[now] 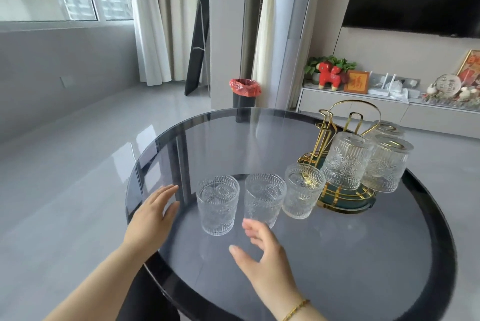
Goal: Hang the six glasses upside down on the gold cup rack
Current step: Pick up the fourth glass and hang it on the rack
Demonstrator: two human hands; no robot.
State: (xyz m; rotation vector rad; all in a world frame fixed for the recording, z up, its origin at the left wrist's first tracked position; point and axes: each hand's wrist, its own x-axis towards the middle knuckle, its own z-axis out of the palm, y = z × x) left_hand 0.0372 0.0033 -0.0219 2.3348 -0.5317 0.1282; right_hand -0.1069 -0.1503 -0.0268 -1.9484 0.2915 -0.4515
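Three embossed clear glasses stand upright in a row on the round glass table point(337, 255): a left glass point(217, 207), a middle glass point(263, 198) and a right glass point(302, 194). The gold cup rack point(337, 139) on a dark green base stands at the right. Three glasses hang upside down on it: a front one point(346, 159), a right one point(387, 164) and a rear one point(388, 129), partly hidden. My left hand point(153, 213) is open, just left of the left glass. My right hand point(262, 255) is open, fingers spread, just before the middle glass, touching neither.
The table's dark rim point(444, 255) curves round the right and front. Beyond it are a black bin with a red bag point(244, 94), a low white shelf point(363, 102) with ornaments, and grey floor at the left.
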